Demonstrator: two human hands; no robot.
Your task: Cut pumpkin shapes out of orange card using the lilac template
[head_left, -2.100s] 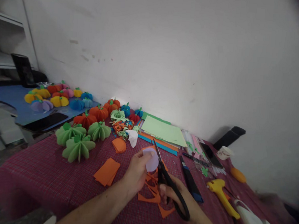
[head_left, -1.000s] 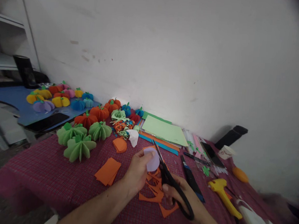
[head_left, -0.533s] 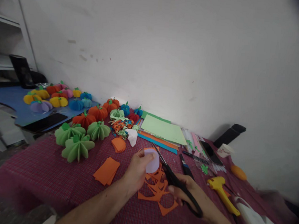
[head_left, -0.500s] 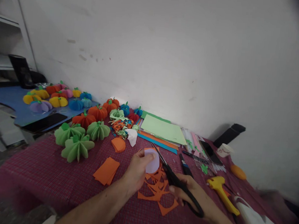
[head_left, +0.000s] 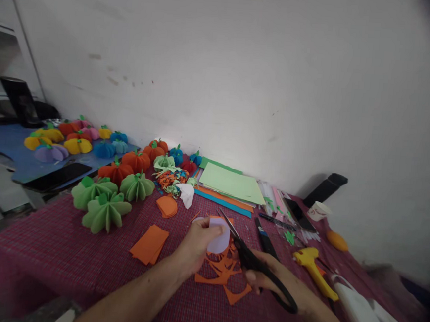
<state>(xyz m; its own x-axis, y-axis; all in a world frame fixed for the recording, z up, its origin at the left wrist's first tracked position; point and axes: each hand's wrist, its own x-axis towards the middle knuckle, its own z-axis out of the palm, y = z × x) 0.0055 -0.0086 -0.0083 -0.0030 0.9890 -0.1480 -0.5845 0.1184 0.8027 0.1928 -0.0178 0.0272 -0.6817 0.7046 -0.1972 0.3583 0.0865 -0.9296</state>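
Many orange scraps; left hand tight on lilac paper; right hand round scissors

Yellow glue gun, white cup, black phone at blue table's edge

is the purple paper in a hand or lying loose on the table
In the left hand: its thumb lies across the purple paper, while the right hand holds the black scissors close beside it.
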